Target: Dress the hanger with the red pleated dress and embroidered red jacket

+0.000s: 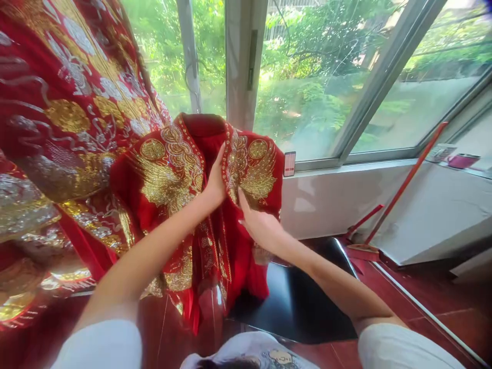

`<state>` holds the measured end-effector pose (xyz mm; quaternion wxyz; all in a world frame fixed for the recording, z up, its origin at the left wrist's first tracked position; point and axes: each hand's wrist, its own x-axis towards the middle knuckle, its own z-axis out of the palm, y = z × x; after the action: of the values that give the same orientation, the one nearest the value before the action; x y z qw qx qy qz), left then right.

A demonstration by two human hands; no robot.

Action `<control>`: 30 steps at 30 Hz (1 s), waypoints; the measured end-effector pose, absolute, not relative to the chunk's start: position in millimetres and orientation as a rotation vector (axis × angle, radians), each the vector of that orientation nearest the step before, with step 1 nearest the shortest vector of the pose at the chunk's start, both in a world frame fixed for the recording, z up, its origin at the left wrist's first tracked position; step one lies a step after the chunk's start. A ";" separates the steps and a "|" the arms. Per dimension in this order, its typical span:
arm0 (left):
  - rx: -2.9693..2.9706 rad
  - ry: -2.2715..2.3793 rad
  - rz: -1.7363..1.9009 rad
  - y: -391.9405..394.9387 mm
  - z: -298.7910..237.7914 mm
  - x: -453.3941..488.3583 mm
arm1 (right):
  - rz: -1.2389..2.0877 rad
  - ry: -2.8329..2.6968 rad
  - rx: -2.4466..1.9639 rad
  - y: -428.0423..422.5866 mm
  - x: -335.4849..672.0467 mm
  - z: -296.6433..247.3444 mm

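Observation:
A red jacket (154, 200) with gold and silver embroidery hangs in front of me, its front parted. My left hand (217, 179) reaches into the opening and grips the front edge on the right. Its thumb lies along the beaded trim, while the other fingers are hidden behind the cloth. Lower on that same front panel, my right hand (261, 228) has its index finger stretched out against the gold embroidery. The right thumb is held apart from that finger, and the remaining fingers are mostly hidden.
More embroidered red garments (69, 102) hang at the left. A phone (289, 164) leans by the window (307, 102). Below is a glossy black seat-like surface (300, 302). A red-handled broom (407, 179) leans at the right, near a pink bowl (463, 160) on a ledge.

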<state>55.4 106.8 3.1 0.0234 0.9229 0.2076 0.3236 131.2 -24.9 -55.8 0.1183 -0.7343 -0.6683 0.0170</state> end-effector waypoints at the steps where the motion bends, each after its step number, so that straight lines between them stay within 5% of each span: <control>1: 2.923 0.629 0.972 102.1 3.7 37.5 | 0.083 -1.951 -2.098 -26.8 141.4 -47.0; 4: 3.139 0.542 1.022 96.8 24.7 -15.4 | -0.108 -1.791 -1.841 -28.7 180.2 -3.8; 8: 2.878 0.907 1.629 128.8 80.9 -49.7 | -0.473 -1.779 -1.350 19.1 215.7 57.0; 13: 2.706 0.969 1.199 191.8 112.7 -46.5 | -0.192 -2.148 -1.192 98.6 217.1 88.5; 23: 2.372 0.520 1.610 202.0 102.4 -31.4 | -0.098 -1.801 -1.184 99.6 206.0 109.8; 30: 2.393 0.465 1.554 203.6 94.9 -38.8 | -0.068 -1.783 -1.163 93.1 200.6 105.0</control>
<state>-38.8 203.6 94.9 0.1252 0.8212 0.1597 0.5333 200.6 93.1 105.0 0.4844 -0.4778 -0.7323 -0.0280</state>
